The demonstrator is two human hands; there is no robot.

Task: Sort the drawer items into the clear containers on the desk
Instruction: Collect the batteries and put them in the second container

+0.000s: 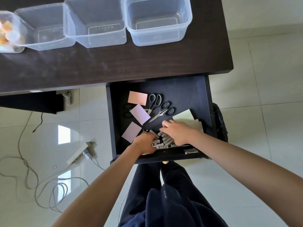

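Observation:
The open dark drawer [188,92] holds a pile of several white batteries [165,140] near its front. My left hand [145,145] curls round some of those batteries from the left. My right hand [177,131] lies over the pile from the right, its fingers bent down onto the batteries. Farther back lie grey-handled scissors [155,99], black-handled scissors [161,111], an orange note pad [137,97], two lilac pads [140,114] [131,132] and a pale green pad [184,116]. Three clear containers [44,28] [96,22] [158,22] stand empty on the desk.
A fourth clear container [15,23] at the desk's far left holds orange and white items. The dark desk top [114,63] runs in front of the containers. A power strip [77,154] and loose cables [49,190] lie on the tiled floor at left. A black bag [220,123] hangs right of the drawer.

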